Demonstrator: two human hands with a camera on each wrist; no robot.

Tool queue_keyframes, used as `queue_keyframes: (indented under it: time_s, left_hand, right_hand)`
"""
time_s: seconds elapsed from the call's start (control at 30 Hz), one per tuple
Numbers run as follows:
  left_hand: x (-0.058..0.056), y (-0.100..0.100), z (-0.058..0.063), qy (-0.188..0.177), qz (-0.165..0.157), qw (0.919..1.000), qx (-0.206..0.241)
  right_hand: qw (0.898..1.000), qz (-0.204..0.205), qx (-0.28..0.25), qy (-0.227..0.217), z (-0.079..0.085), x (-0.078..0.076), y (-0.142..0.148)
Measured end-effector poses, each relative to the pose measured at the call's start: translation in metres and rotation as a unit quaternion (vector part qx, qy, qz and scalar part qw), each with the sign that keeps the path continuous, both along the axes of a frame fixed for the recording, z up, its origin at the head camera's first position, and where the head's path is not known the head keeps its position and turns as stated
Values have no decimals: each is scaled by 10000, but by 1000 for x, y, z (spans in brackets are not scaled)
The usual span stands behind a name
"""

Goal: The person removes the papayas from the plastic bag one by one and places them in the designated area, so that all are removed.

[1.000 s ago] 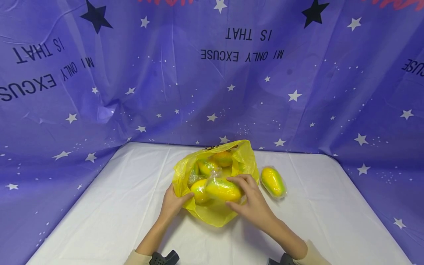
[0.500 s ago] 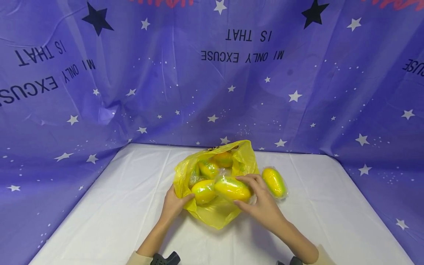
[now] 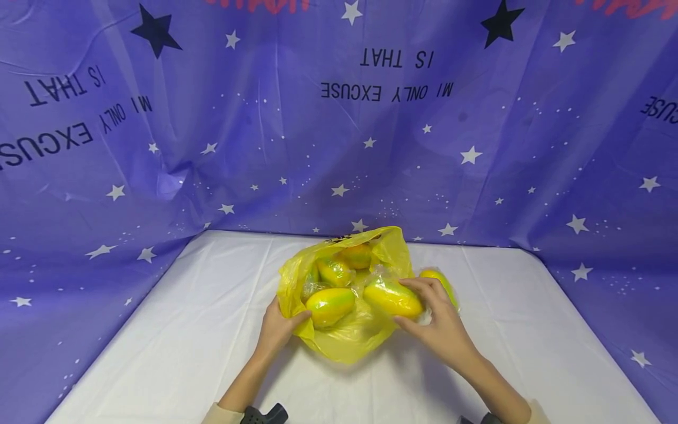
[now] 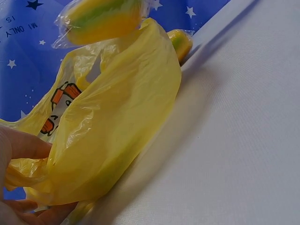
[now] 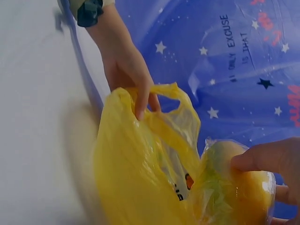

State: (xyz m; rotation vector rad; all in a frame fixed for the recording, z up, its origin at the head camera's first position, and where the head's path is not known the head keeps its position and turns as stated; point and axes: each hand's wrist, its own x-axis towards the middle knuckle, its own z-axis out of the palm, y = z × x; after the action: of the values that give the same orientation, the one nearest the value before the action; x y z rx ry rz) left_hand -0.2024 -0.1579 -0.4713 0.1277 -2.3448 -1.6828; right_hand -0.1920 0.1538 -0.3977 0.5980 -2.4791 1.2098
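Holding a wrapped yellow-green fruit at the right side of a yellow bag, the right hand has its grip clamped on it. The left hand pinches the bag's left edge. Backdrop lettering: "MI ONLY EXCUSE", "IS THAT"; bag lettering illegible.

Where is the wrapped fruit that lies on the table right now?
In the head view, that fruit lies on the white tabletop, right of the yellow bag, partly hidden behind the right hand, which holds a second fruit.
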Motion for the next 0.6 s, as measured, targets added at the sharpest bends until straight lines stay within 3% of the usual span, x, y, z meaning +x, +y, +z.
queue_keyframes:
  time_s: [0.3,0.6]
  left_hand:
    - [0,0,2,-54,44,10000,-59]
    - [1,1,0,-104,31,9999,13]
  right_hand:
    - [9998,-103,-59,189,3,-3,15]
    - [9986,-494,61,186,7,-8,29]
